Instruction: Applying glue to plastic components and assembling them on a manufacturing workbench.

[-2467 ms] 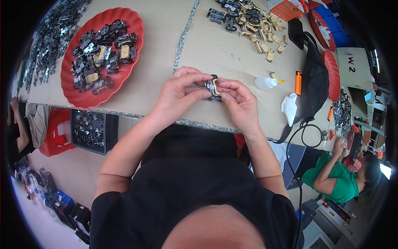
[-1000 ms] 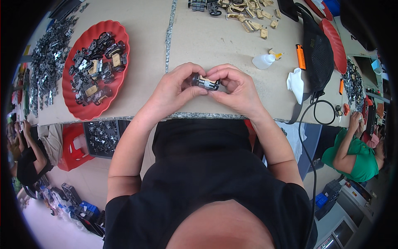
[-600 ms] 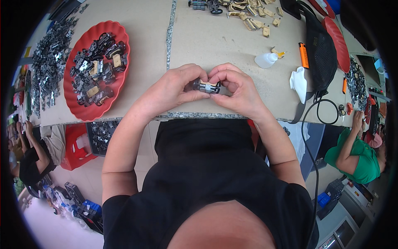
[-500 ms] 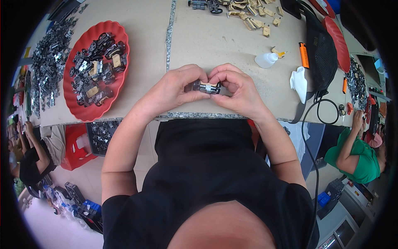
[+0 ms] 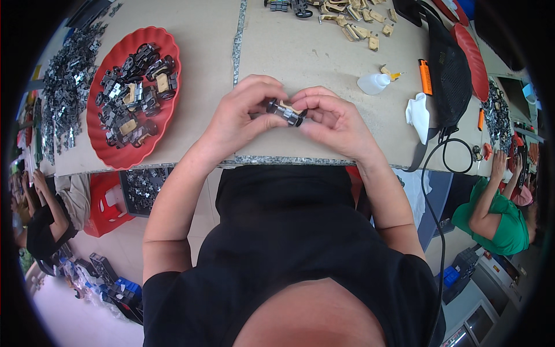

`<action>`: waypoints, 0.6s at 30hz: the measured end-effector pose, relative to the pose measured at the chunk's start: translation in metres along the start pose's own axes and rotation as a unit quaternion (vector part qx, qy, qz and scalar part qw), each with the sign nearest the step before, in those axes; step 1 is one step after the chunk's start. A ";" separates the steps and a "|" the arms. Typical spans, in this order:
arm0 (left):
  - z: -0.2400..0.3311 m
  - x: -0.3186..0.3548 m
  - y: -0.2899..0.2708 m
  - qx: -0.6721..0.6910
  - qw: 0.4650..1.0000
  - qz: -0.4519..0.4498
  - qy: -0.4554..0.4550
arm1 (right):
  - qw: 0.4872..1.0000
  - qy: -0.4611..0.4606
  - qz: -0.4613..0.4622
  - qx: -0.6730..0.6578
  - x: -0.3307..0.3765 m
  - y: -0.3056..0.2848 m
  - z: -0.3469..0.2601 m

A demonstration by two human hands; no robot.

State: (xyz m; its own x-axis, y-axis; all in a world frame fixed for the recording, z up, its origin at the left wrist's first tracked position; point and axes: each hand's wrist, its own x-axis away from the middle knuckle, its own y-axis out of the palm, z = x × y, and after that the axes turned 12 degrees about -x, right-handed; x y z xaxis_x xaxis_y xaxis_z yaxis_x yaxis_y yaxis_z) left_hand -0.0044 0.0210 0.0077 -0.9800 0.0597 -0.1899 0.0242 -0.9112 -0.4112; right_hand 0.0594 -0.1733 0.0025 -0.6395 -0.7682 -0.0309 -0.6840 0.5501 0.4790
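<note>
Between my two hands, above the near part of the table, is a small toy vehicle chassis, black and silver with dark wheels and a tan piece on its far side. It sits tilted, its right end lower. My left hand is closed on its left end, thumb along the near side. My right hand pinches the right end near the tan piece; some of its fingertips are hidden behind one another. To the left, a red scalloped tray holds several similar wheeled chassis, some with tan pieces fitted.
Loose tan pieces lie at the far side. On the right are a white squeeze bottle, an orange tool, a black bag and a cable. Dark parts are heaped far left. Co-workers sit on both sides.
The chassis has tipped from nearly level to slanting down at its right end. My left hand has lifted slightly and shifted left; my right hand's fingers have loosened a little.
</note>
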 end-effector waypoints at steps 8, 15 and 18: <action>0.005 0.022 0.011 0.070 0.994 0.059 -0.057 | 0.998 0.034 -0.004 0.046 0.001 -0.004 -0.004; 0.014 0.023 0.013 -0.012 0.997 0.066 -0.036 | 0.997 0.062 0.054 0.008 -0.001 -0.002 -0.003; 0.013 0.023 0.016 0.015 0.997 0.071 -0.039 | 0.991 0.091 0.072 -0.063 -0.003 0.000 -0.006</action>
State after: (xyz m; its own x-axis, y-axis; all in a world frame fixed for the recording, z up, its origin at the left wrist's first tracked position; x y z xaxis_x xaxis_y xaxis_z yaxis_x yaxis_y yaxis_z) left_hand -0.0288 0.0023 0.0086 -0.9795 -0.1014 -0.1738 0.1588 -0.9202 -0.3578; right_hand 0.0637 -0.1727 0.0078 -0.6454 -0.7377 0.1981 -0.5347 0.6215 0.5726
